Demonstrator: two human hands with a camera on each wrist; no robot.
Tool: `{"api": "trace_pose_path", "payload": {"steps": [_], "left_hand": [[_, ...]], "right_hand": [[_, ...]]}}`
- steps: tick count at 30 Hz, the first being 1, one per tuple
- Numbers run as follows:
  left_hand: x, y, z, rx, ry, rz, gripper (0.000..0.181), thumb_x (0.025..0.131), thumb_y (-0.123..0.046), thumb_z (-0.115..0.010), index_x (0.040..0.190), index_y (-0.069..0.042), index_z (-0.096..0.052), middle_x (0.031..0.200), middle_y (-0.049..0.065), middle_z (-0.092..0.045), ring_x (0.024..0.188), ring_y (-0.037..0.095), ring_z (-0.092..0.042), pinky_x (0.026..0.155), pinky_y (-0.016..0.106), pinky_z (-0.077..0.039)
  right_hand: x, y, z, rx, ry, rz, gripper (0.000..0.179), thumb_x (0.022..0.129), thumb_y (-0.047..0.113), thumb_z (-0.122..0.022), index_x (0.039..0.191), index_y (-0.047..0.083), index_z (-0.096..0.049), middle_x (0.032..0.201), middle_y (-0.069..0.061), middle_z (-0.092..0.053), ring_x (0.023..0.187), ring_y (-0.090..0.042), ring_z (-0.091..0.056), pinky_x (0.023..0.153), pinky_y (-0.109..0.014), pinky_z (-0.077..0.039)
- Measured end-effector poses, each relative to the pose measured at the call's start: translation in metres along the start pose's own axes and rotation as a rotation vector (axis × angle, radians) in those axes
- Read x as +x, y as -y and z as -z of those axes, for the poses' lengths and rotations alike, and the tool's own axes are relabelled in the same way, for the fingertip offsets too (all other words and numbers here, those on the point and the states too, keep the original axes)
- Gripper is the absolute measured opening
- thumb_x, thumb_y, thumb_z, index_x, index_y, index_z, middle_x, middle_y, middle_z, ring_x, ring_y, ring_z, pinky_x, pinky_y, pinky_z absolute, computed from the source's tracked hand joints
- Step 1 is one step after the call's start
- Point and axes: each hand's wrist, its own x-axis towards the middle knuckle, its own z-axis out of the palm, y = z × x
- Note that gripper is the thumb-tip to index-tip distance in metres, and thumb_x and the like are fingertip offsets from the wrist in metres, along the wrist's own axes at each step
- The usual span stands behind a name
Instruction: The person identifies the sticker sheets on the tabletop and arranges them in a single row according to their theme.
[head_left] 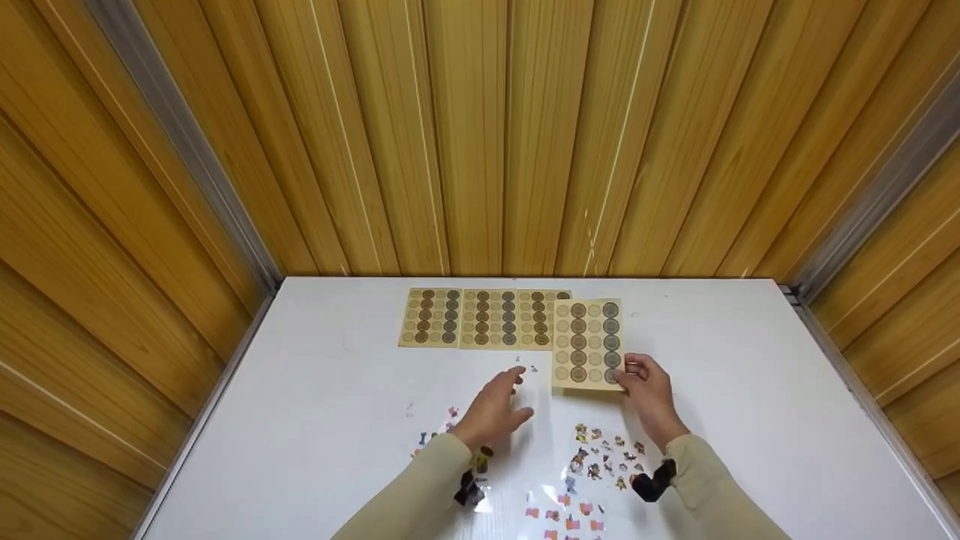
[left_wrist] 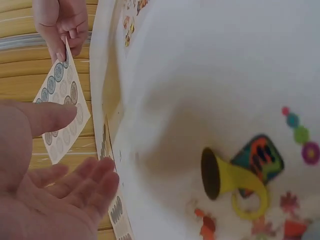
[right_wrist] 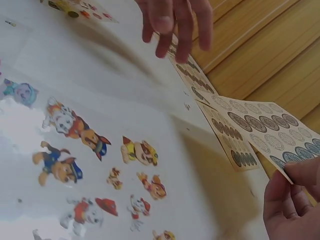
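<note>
Sheet row (head_left: 489, 319) on table (head_left: 300, 405) toward back; held sheet (head_left: 587, 343) before its right end; stickers (head_left: 594, 471) nearer.

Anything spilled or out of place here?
Two tiny bits look stray: they lie on the table near the row of printed sheets, away from the sticker clusters. Too small to identify. Nothing looks spilled.

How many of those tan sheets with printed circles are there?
4. The left sheet, middle sheet and right sheet lie in a row on the table; the fourth sheet is in the right hand. Any stacked beneath would be hidden.
</note>
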Motion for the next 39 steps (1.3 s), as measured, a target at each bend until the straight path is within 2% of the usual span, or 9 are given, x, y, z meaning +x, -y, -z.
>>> {"api": "trace_pose_path", "payload": {"steps": [4,9,14,19,22,25,29,33,39], "left_hand": [[-0.015,0.002,0.012,0.194,0.066,0.006,0.067,0.085,-0.027,-0.073,0.143,-0.01,-0.044,0.142,0.01,-0.05,0.131,0.029,-0.048,0.111,0.048,-0.039],[-0.04,0.006,0.027,0.414,0.182,0.026,0.081,0.076,-0.043,-0.079,0.144,-0.015,-0.044,0.151,0.011,-0.041,0.138,0.032,-0.039,0.11,0.058,-0.036],[-0.066,0.015,0.041,0.469,0.288,0.074,0.105,0.062,-0.048,-0.087,0.149,-0.018,-0.037,0.157,0.015,-0.029,0.143,0.042,-0.027,0.1,0.077,-0.03],[-0.08,0.021,0.05,0.482,0.378,0.112,0.117,0.054,-0.047,-0.091,0.152,-0.024,-0.031,0.161,0.015,-0.02,0.145,0.047,-0.02,0.093,0.082,-0.029],[-0.081,0.026,0.051,0.471,0.419,0.145,0.115,0.057,-0.041,-0.091,0.152,-0.027,-0.029,0.162,0.014,-0.015,0.147,0.045,-0.016,0.096,0.08,-0.028],[-0.078,0.03,0.051,0.426,0.426,0.159,0.112,0.06,-0.034,-0.091,0.153,-0.027,-0.028,0.163,0.012,-0.012,0.148,0.044,-0.012,0.1,0.079,-0.027],[-0.072,0.031,0.052,0.396,0.421,0.166,0.112,0.061,-0.034,-0.09,0.153,-0.027,-0.026,0.164,0.011,-0.009,0.149,0.043,-0.009,0.102,0.078,-0.024],[-0.065,0.031,0.054,0.414,0.423,0.172,0.114,0.061,-0.036,-0.09,0.154,-0.028,-0.025,0.164,0.011,-0.008,0.149,0.042,-0.008,0.103,0.078,-0.024],[-0.059,0.03,0.049,0.427,0.405,0.146,0.115,0.059,-0.037,-0.091,0.154,-0.028,-0.026,0.164,0.011,-0.009,0.149,0.042,-0.01,0.102,0.077,-0.026]], "right_hand": [[0.009,0.0,0.012,-0.014,-0.032,-0.009,0.04,0.094,0.004,-0.058,0.131,-0.003,-0.045,0.099,0.003,-0.062,0.078,0.0,-0.059,0.074,-0.023,-0.054],[0.017,-0.001,0.025,-0.052,-0.058,-0.032,0.043,0.095,0.006,-0.056,0.134,-0.003,-0.044,0.104,-0.001,-0.06,0.079,-0.001,-0.057,0.074,-0.022,-0.053],[0.029,-0.005,0.034,-0.101,-0.106,-0.054,0.043,0.094,0.004,-0.049,0.137,-0.003,-0.045,0.11,-0.006,-0.058,0.08,-0.002,-0.054,0.072,-0.021,-0.052],[0.043,-0.011,0.041,-0.155,-0.156,-0.065,0.045,0.092,0.003,-0.046,0.137,-0.001,-0.046,0.123,-0.018,-0.057,0.082,-0.001,-0.055,0.07,-0.019,-0.052],[0.051,-0.014,0.042,-0.18,-0.166,-0.064,0.045,0.093,0.004,-0.046,0.138,0.002,-0.046,0.133,-0.022,-0.055,0.082,-0.001,-0.057,0.068,-0.016,-0.051],[0.058,-0.016,0.041,-0.199,-0.198,-0.036,0.042,0.092,0.004,-0.046,0.134,0.003,-0.049,0.132,-0.024,-0.056,0.078,-0.001,-0.057,0.064,-0.016,-0.05],[0.066,-0.019,0.037,-0.237,-0.243,0.013,0.034,0.09,0.0,-0.046,0.122,0.001,-0.056,0.113,-0.02,-0.063,0.069,0.0,-0.056,0.06,-0.016,-0.049],[0.074,-0.02,0.031,-0.311,-0.269,0.029,0.029,0.088,-0.001,-0.048,0.113,0.0,-0.062,0.097,-0.012,-0.063,0.07,-0.003,-0.052,0.06,-0.015,-0.046],[0.084,-0.018,0.027,-0.357,-0.288,0.031,0.032,0.09,0.002,-0.045,0.116,0.0,-0.064,0.107,-0.017,-0.065,0.079,-0.007,-0.052,0.065,-0.014,-0.041]]}}
